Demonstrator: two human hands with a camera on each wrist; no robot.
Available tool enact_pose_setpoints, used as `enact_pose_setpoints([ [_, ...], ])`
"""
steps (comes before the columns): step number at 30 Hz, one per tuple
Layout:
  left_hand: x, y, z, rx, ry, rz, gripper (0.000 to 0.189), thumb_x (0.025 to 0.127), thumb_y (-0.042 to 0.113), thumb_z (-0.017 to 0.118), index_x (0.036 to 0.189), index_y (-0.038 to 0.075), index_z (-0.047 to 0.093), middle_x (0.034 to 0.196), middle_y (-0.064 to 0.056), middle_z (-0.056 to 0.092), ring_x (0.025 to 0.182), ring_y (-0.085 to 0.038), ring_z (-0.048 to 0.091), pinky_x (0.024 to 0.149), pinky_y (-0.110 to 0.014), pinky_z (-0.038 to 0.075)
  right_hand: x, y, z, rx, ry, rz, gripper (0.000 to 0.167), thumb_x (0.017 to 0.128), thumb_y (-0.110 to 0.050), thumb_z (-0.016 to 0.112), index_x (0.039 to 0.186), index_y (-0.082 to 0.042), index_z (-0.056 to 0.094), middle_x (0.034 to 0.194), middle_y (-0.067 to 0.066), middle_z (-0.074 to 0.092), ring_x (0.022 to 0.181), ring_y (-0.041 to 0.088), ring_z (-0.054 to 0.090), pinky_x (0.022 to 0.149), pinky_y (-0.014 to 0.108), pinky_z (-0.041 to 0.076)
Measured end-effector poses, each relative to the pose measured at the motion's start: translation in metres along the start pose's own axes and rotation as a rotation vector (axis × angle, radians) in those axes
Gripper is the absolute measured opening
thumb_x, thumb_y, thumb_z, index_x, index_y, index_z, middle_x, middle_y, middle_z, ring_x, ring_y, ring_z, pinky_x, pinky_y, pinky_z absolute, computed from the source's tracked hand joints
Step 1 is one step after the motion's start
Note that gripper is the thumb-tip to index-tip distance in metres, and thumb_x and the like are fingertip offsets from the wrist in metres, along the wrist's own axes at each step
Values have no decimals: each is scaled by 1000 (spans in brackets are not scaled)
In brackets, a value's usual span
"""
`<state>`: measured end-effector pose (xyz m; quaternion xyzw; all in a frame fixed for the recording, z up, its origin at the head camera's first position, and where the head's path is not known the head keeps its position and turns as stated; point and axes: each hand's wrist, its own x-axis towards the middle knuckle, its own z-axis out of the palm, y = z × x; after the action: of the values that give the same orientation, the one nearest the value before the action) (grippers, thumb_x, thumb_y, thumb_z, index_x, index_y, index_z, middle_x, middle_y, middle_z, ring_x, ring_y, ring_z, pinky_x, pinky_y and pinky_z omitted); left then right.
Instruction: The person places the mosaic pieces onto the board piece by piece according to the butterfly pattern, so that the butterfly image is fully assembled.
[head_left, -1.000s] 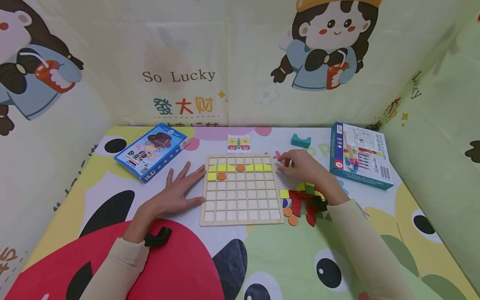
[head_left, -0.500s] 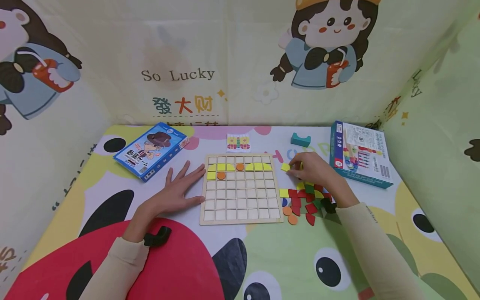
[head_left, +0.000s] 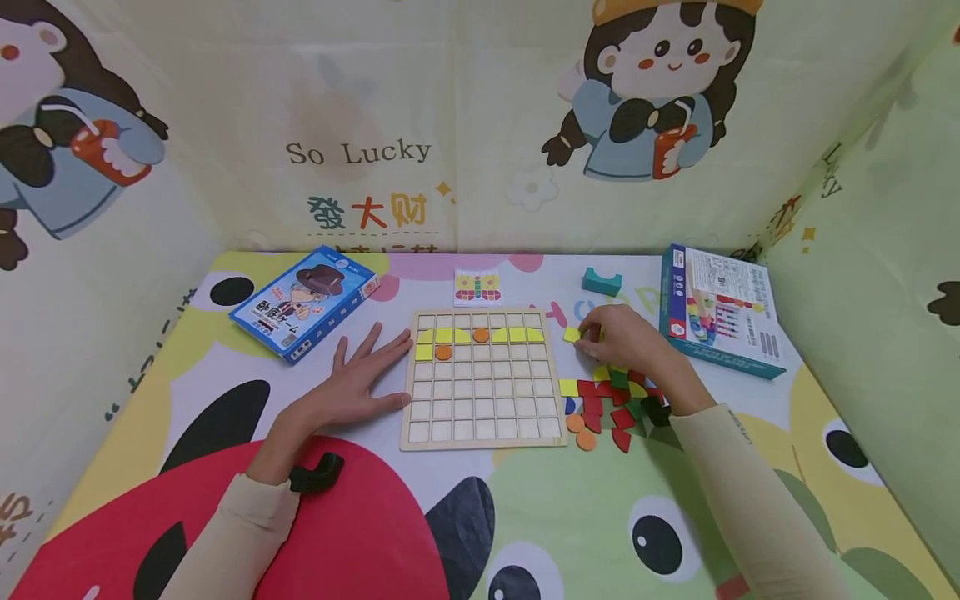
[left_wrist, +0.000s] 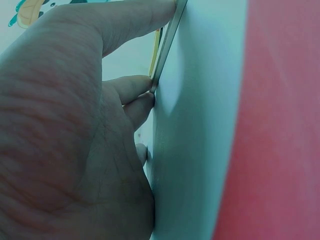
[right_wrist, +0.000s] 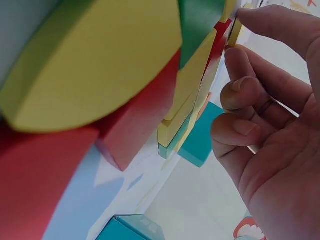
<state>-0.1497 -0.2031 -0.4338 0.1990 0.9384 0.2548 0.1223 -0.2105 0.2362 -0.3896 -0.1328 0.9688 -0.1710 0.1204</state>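
Note:
A wooden grid board point(head_left: 483, 408) lies flat, with yellow tiles and an orange disc along its second row and another two pieces just below at the left. My left hand point(head_left: 351, 392) spreads its fingers on the table, fingertips and thumb touching the board's left edge. Right of the board, my right hand point(head_left: 626, 337) pinches a yellow square tile point(head_left: 572, 334) between thumb and index finger, at or just above the table. In the right wrist view that tile point(right_wrist: 235, 32) shows edge-on at the fingertips. Near this hand lies a pile of red, yellow and green tiles point(head_left: 603, 389).
Behind the board lies a butterfly pattern card point(head_left: 477, 287). A teal block point(head_left: 602, 282) stands to its right. The blue game box point(head_left: 303, 302) is at the back left, a teal-edged box point(head_left: 723, 308) at the back right. Loose orange discs point(head_left: 586, 440) lie beside the board.
My right hand has drawn back slightly to the right from the board's upper right edge, and the yellow tile at its fingertips shows now. The left hand has stayed put.

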Motion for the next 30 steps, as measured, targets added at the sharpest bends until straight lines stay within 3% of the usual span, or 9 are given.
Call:
enact_pose_setpoints([
  [7,0,0,1,8,-1,4,96,91,58,70,169,23,27,180,-4,21,168,-42,-6,125,-76,-18,2,-6,0,-11,28,-37,38,93,-26,80,124,-5,77,97,7,74,87,20,62,72,30,57],
  [15,0,0,0,5,0,3,97,90,58,70,170,23,27,180,-4,21,168,-41,-6,125,-76,-18,9,-40,11,-5,43,-127,33,92,-30,79,117,-7,79,87,3,70,83,19,60,70,28,52],
  [17,0,0,0,6,0,3,97,90,58,70,170,23,27,180,-4,21,168,-41,-6,125,-76,-18,11,-51,15,-13,43,-156,33,93,-32,79,116,-8,80,85,1,69,85,20,61,72,32,53],
  [20,0,0,0,7,0,2,97,90,59,70,170,24,27,180,-4,21,168,-41,-6,125,-76,-17,14,-68,20,-18,34,-195,30,95,-32,79,114,-9,80,85,0,70,96,21,65,100,46,58],
  [23,0,0,0,5,0,0,97,90,59,70,170,24,27,180,-3,21,168,-41,-6,125,-76,-17,17,-85,24,-21,10,-231,29,96,-31,78,115,-10,80,90,1,69,100,22,64,105,49,56],
  [24,0,0,0,6,0,-1,97,90,59,70,170,24,27,180,-3,21,168,-41,-6,125,-76,-17,18,-90,25,-27,3,-241,28,96,-30,78,116,-10,80,91,1,69,100,21,64,104,46,56],
  [27,0,0,0,6,-1,-2,97,90,59,70,170,24,27,180,-3,21,168,-41,-6,125,-76,-17,22,-105,29,-36,-16,-265,29,96,-29,77,117,-10,80,94,2,67,90,18,60,79,33,53],
  [30,0,1,-1,1,-2,-4,96,91,59,70,170,24,27,180,-3,20,168,-41,-7,125,-76,-17,28,-116,34,-57,-15,-302,28,96,-28,76,117,-9,80,94,3,67,87,16,58,74,26,47],
])
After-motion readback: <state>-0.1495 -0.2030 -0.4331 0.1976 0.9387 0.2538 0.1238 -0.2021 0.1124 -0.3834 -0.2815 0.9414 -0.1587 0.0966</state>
